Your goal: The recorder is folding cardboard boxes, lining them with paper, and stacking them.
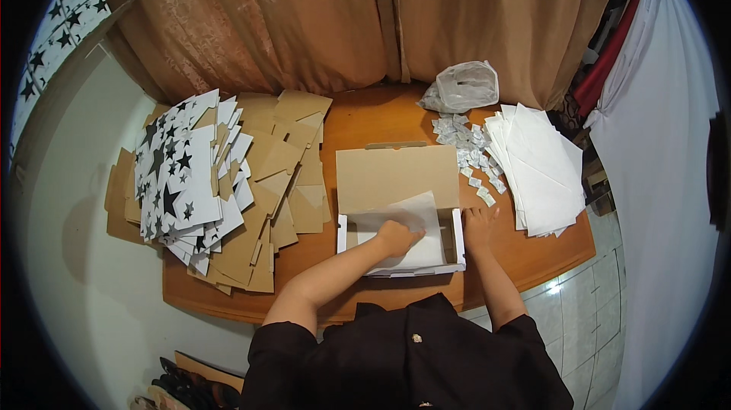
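Note:
An open cardboard box (399, 179), brown inside and white outside, stands at the middle of the table with its lid raised away from me. A white sheet of paper (421, 216) lies partly inside it, one corner rising against the lid. My left hand (397, 239) reaches into the box, its fingers curled and pressed on the sheet; the fingertips are partly hidden. Just outside the box's right wall is my right hand (479, 229), fingers stretched out and apart, holding nothing. Small whitish packets (474, 153) lie scattered beyond it.
Flat box blanks, some white with black stars (183, 174) and some plain brown (266, 166), are heaped on the left of the wooden table (354, 113). A stack of white paper (537, 170) lies at right. Behind the packets sits a clear plastic bag (466, 84); brown curtains (304, 22) hang behind.

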Tool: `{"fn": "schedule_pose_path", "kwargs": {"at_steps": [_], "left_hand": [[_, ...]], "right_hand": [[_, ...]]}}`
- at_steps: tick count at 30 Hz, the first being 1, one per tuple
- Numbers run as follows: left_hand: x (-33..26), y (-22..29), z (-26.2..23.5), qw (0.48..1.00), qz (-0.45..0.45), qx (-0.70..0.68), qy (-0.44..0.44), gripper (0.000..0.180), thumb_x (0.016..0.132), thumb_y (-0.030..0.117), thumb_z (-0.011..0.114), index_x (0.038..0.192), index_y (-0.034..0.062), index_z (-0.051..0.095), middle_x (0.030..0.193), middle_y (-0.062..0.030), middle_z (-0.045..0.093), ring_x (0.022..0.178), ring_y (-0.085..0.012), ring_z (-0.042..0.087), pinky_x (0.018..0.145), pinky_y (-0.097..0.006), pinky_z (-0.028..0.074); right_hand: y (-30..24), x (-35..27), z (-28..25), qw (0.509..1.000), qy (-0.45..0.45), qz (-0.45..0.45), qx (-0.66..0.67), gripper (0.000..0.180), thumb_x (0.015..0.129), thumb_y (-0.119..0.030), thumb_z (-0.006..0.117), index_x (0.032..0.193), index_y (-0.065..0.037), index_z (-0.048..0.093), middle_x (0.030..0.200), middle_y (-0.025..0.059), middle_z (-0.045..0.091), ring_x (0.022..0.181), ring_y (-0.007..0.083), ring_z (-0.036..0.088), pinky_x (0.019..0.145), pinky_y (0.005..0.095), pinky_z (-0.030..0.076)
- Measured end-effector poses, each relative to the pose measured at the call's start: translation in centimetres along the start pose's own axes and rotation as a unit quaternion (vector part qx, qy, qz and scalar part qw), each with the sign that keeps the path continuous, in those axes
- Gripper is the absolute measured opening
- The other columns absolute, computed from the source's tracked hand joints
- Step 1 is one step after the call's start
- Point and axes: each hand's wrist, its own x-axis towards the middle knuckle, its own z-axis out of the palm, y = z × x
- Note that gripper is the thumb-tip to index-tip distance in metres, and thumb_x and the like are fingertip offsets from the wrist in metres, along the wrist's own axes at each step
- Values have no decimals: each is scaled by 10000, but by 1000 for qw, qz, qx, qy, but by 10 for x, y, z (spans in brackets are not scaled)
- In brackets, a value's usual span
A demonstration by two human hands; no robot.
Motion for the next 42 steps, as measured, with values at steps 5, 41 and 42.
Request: {"fn": "schedule_pose_path", "kwargs": {"at_steps": [5,41,42], "left_hand": [[9,-8,18,987,-40,-132,-88,519,899,334,444,1384,162,370,1091,-182,614,1020,-322,587,837,-420,467],[-64,-56,-3,901,-67,-124,410,166,733,96,624,895,133,627,811,-22,588,760,-227,573,739,-364,390],[-61,-51,-3,900,-65,-125,413,166,733,96,624,895,133,627,811,-22,588,760,-227,573,739,-364,390]], "right_hand": [[-9,4,-19,981,45,118,149,126,838,-154,520,832,-64,607,777,84,599,885,244,576,1009,579,240],[-113,5,-79,966,-186,-178,2,117,686,-211,678,724,-101,670,698,106,643,719,265,622,843,476,315],[-114,5,-103,966,-208,-150,19,182,678,-263,717,763,-111,666,706,76,638,744,249,615,817,473,307]]}}
